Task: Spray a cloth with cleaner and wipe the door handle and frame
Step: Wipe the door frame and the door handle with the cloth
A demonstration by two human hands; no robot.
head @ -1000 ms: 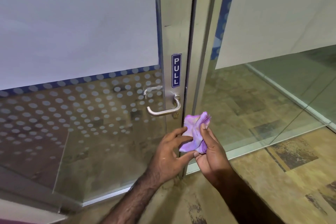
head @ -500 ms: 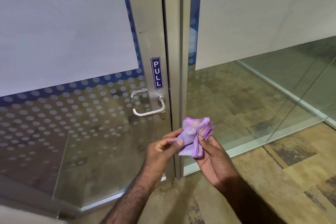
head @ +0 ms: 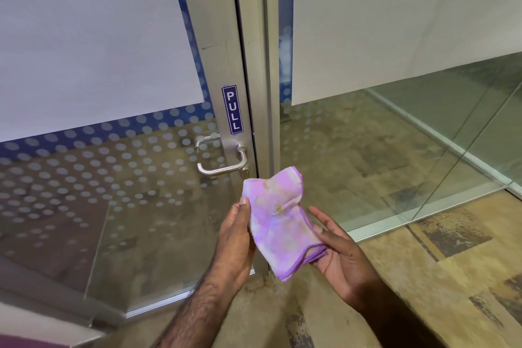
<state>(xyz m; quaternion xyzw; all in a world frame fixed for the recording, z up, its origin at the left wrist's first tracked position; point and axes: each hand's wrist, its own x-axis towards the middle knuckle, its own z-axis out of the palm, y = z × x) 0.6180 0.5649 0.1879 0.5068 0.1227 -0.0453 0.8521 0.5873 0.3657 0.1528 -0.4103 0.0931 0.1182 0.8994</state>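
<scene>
A purple and white folded cloth (head: 279, 220), stained in spots, is held flat between both hands in front of the door. My left hand (head: 236, 243) grips its left edge with the thumb on top. My right hand (head: 339, 254) supports its right side from beneath, fingers spread. A silver lever door handle (head: 221, 165) sits on the aluminium door frame (head: 214, 51), just up and left of the cloth. No spray bottle is in view.
A blue PULL sticker (head: 234, 109) is stuck above the handle. Frosted glass with a dotted blue band (head: 99, 133) fills the door at left. A fixed glass panel (head: 395, 135) stands at right. Patterned brown floor (head: 423, 277) lies below.
The cloth has been spread from a crumpled bunch into a flatter folded square between the hands. The view has shifted, so the handle sits further left.
</scene>
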